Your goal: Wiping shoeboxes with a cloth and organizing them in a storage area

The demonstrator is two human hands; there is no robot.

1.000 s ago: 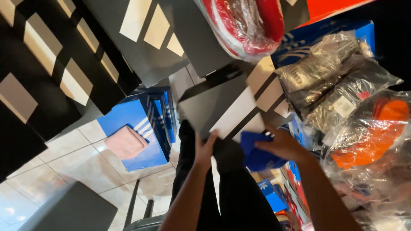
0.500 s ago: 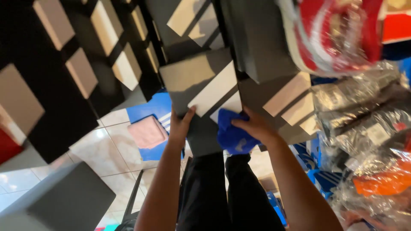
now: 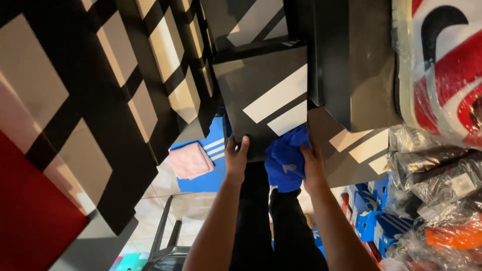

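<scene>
Both hands grip a black box (image 3: 261, 100): left hand (image 3: 236, 158) bare, right hand (image 3: 312, 163) clutching blue cloth (image 3: 286, 158).

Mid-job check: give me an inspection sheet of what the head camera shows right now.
Surface: pale tiled floor below.
Job's things: black cardboard box with white stripes, held up at its lower edge; blue crumpled cloth against it.
Clutter: stacked black striped boxes, plastic-wrapped bundles, blue boxes, pink folded item.
Grippers: left hand grips the box; right hand presses the cloth.
Cables: nothing seen.
Surroundings: red panel, red-and-white wrapped item.
</scene>
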